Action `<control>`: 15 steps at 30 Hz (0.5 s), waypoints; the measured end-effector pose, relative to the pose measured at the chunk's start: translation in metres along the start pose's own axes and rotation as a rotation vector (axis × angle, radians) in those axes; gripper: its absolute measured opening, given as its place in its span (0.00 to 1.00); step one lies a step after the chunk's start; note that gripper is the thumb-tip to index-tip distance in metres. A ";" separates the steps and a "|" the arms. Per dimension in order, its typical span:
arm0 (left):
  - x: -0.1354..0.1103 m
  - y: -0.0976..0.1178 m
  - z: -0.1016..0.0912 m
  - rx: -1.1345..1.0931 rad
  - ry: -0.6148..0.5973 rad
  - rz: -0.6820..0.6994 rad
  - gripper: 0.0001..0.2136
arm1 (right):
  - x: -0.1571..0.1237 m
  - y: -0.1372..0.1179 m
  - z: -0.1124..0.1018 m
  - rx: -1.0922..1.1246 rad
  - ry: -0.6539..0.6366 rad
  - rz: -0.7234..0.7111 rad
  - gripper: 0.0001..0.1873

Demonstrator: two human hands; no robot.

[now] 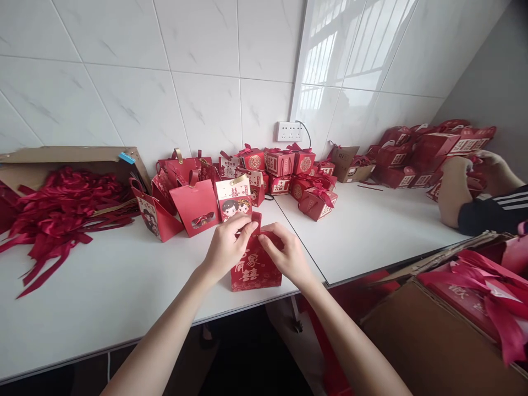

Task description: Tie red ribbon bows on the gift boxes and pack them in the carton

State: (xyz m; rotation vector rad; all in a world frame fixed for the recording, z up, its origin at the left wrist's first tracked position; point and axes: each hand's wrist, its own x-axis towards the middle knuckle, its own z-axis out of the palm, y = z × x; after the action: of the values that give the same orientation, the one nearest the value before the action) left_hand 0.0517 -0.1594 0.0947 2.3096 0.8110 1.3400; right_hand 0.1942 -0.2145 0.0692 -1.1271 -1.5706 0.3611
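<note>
A red gift box (258,269) with pale characters stands upright at the table's front edge, between my hands. My left hand (231,242) pinches the strap handle at its top, thumb and fingers closed together. On the other side, my right hand (284,248) has its fingers closed at the box's top edge, beside the strap. Just behind stands a white-and-red box with cartoon figures (234,199). To its left are a red box with an oval window (196,208) and a tilted red box (159,214).
Red ribbons (70,203) spill from a cardboard box (138,165) at left. Ribbon-tied boxes (317,202) stand at centre back. At right, another person's arms (456,190) reach toward stacked red boxes (433,148). A large carton (437,330) stands at front right.
</note>
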 end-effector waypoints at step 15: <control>-0.011 -0.007 -0.007 -0.104 -0.049 0.063 0.16 | 0.001 -0.003 -0.001 0.006 -0.010 0.031 0.09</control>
State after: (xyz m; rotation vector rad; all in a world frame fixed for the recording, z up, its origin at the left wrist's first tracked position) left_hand 0.0397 -0.1611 0.0869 2.2943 0.6430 1.3140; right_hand 0.1940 -0.2154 0.0725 -1.1479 -1.5611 0.3926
